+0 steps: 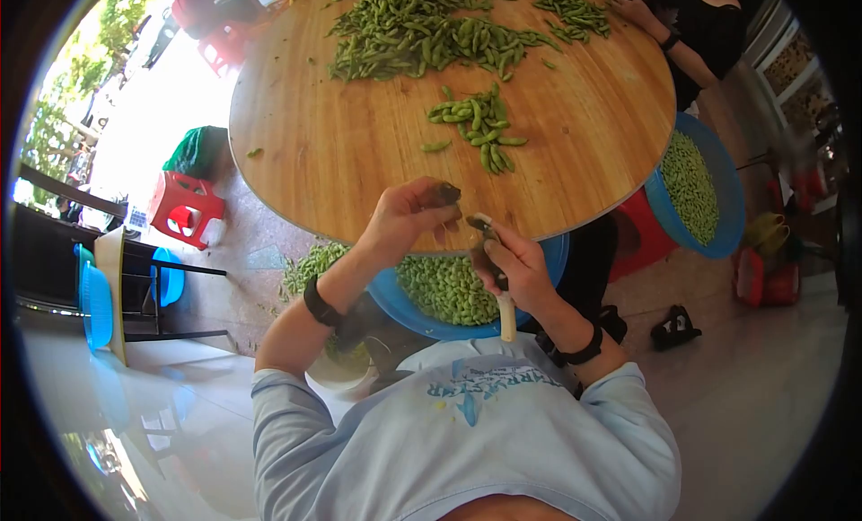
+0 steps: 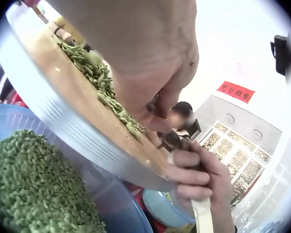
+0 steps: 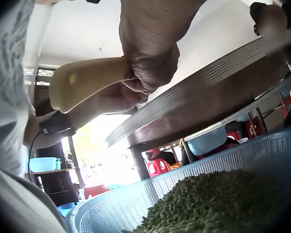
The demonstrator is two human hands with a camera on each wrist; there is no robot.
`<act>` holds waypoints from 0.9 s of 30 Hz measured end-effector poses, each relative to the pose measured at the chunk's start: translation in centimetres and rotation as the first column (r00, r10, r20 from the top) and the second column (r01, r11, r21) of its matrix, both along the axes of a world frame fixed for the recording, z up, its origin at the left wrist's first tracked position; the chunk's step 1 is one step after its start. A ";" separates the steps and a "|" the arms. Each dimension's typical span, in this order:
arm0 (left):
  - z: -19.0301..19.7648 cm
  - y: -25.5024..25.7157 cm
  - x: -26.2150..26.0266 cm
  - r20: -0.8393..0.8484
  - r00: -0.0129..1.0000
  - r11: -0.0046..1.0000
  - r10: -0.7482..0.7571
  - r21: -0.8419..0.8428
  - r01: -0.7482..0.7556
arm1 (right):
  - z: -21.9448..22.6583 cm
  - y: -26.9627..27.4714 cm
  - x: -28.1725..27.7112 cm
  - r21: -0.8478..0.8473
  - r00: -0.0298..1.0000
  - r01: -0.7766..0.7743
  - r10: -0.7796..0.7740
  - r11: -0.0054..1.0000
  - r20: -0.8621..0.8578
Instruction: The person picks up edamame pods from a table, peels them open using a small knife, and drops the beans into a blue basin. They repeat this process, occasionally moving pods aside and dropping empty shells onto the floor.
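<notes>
Over the near edge of the round wooden table [image 1: 575, 175], my left hand [image 1: 409, 217] has its thumb and fingers bent together, pinching a small green pod partly hidden by the fingertips. Just to its right, my right hand [image 1: 516, 265] grips a tool by its pale handle [image 1: 508, 319], which points down toward the shirt; the fingers cover its other end. The left wrist view has the left hand [image 2: 150, 63] reaching down close to the right fingers [image 2: 191, 177]. In the right wrist view the handle [image 3: 87, 80] sticks out of the right hand [image 3: 153, 58].
A small pile of pods [image 1: 480, 126] lies ahead of the hands, with a larger heap [image 1: 404, 36] behind. Below the table edge is a blue basket of shelled beans [image 1: 449, 287]; another blue basket [image 1: 696, 189] stands right. Another person's arm [image 1: 691, 63] is at the back right.
</notes>
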State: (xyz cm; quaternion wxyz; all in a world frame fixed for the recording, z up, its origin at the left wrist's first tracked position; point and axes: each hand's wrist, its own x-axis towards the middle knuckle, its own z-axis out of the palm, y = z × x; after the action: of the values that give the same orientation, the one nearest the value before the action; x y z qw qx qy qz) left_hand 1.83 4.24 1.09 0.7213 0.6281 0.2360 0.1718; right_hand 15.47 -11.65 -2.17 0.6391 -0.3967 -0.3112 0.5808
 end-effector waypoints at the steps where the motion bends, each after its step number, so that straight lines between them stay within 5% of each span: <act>1: 0.3 -0.8 0.0 0.035 0.999 0.997 0.040 -0.074 -0.038 | 0.0 0.2 -0.2 -0.008 1.000 0.001 -0.001 1.000 0.002; 5: 0.1 -2.1 -0.6 -0.037 0.999 0.989 0.010 -0.148 -0.015 | -0.1 0.5 -0.7 -0.028 1.000 -0.006 0.005 1.000 -0.025; 11: -1.5 -4.1 -0.7 0.054 0.983 0.960 0.175 -0.233 -0.158 | -0.7 0.3 -1.6 0.020 0.998 0.016 -0.017 1.000 0.056; 16: -1.0 -4.4 -1.1 -0.056 0.979 0.976 0.198 0.108 -0.192 | -1.5 -0.1 -2.3 0.052 0.977 0.056 -0.066 0.997 0.203; 23: -0.3 -4.6 -1.5 -0.196 0.970 0.989 0.146 0.016 -0.145 | -0.9 -0.4 -1.7 0.096 0.977 0.034 -0.053 0.995 0.205; 25: -0.9 -5.0 -1.6 -0.013 0.985 0.979 0.174 -0.106 -0.174 | -0.8 -0.3 -1.4 0.095 0.978 0.010 -0.030 0.995 0.206; 27: -1.0 -5.2 -1.8 -0.025 0.986 0.981 0.167 -0.092 -0.169 | -1.0 -0.4 -1.3 0.097 0.998 -0.036 0.030 0.995 0.061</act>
State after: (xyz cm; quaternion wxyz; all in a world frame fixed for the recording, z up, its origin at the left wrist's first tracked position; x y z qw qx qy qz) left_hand 0.07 -0.97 0.08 0.7307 0.5730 0.3023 0.2154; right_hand 14.22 -12.04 -3.19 0.6386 -0.3768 -0.3646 0.5633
